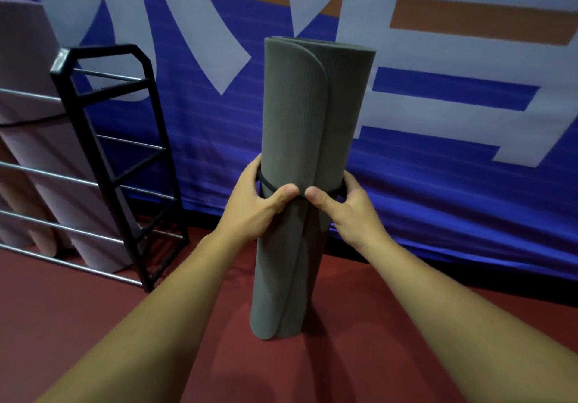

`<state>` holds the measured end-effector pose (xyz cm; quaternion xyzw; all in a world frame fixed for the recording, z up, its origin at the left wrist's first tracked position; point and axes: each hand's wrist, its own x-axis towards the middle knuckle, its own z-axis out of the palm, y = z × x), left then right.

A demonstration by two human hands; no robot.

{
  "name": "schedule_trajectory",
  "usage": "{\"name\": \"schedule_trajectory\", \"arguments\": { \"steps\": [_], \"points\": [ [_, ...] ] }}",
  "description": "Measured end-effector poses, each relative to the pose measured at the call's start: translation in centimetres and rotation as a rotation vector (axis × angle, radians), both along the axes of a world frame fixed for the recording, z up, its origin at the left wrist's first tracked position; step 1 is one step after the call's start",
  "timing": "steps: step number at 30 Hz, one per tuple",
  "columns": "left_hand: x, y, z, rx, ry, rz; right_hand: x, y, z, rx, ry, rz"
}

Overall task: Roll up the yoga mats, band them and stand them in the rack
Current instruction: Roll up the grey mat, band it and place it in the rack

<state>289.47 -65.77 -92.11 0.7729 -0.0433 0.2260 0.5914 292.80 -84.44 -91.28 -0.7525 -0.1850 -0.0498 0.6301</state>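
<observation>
A blue banner (438, 121) with pale and orange shapes hung across the back, above a red floor (78, 324). At the left stood a black rack (103, 139) with silver rails, and pale pink mats (34, 139) stood leaning inside it. The grey mat (300, 114), rolled up, stood upright on its end on the floor, to the right of the rack and apart from it, with its loose outer edge facing the camera. The left grip (253, 205) was wrapped round the roll's left side about halfway up, thumb lying across the front. The right grip (353, 211) held the right side at the same height in the same way, and the two thumb tips nearly met at the front. A thin black band (272, 187) circled the roll at that level, passing under both thumbs. The fingers behind the roll were hidden, though they seemed to hook the band at each side.
</observation>
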Motion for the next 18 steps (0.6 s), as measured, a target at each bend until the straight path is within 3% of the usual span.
{"name": "schedule_trajectory", "arguments": {
  "steps": [7,14,18],
  "points": [
    [1.0,-1.1,2.2,-0.001,-0.061,0.043,0.8,1.0,0.9,0.093,-0.052,-0.03],
    [0.7,-0.7,1.0,0.051,-0.009,0.036,0.8,0.7,-0.2,0.085,-0.012,-0.021],
    [0.2,-1.2,1.7,0.015,-0.082,0.027,0.7,1.2,1.6,0.219,-0.053,-0.024]
  ]
}}
